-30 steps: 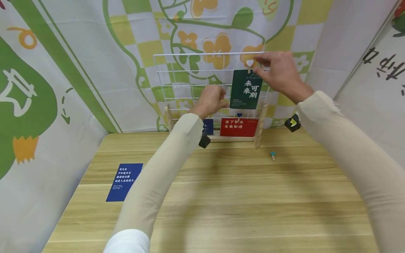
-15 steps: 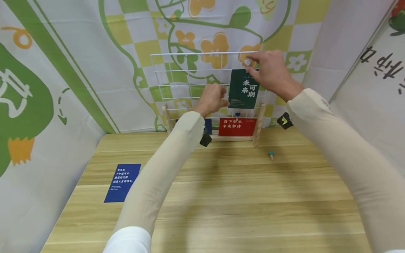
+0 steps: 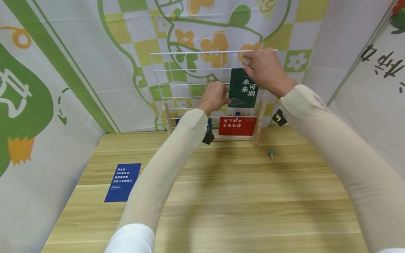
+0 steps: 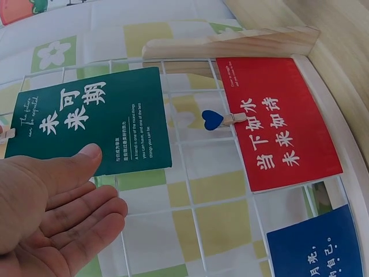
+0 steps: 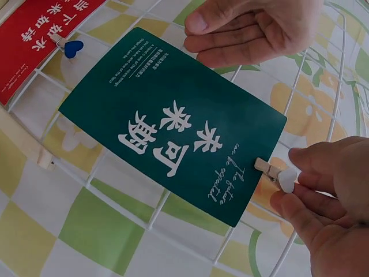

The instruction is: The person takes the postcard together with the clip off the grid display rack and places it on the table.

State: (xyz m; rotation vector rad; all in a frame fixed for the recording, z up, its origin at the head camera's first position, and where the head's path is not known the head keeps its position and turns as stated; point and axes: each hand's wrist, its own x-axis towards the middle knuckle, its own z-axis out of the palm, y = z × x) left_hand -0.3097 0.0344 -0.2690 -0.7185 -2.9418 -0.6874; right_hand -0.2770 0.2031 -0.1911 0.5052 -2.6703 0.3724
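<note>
A green card (image 3: 243,93) with white lettering hangs on the upper right of a white wire grid (image 3: 186,84). A small wooden clothespin with a white heart (image 5: 287,180) sits at the card's top edge. My right hand (image 3: 268,70) has its fingers spread around this heart, fingertips close beside it. At the card's lower left edge is my left hand (image 3: 213,96), fingers loosely extended. In the left wrist view its thumb tip overlaps the card's border. Below, a red card (image 3: 238,126) hangs from a clothespin with a blue heart (image 4: 213,120).
A blue card (image 4: 320,245) hangs low on the grid, partly behind my left arm in the head view. Another blue card (image 3: 122,182) lies on the wooden table (image 3: 253,203) at left. A teal-headed clothespin (image 3: 271,154) lies right of the grid's wooden stand (image 3: 259,124).
My right hand has shifted left, its fingers coming around the white heart. My left hand has edged slightly right toward the green card. The cards hang as before.
</note>
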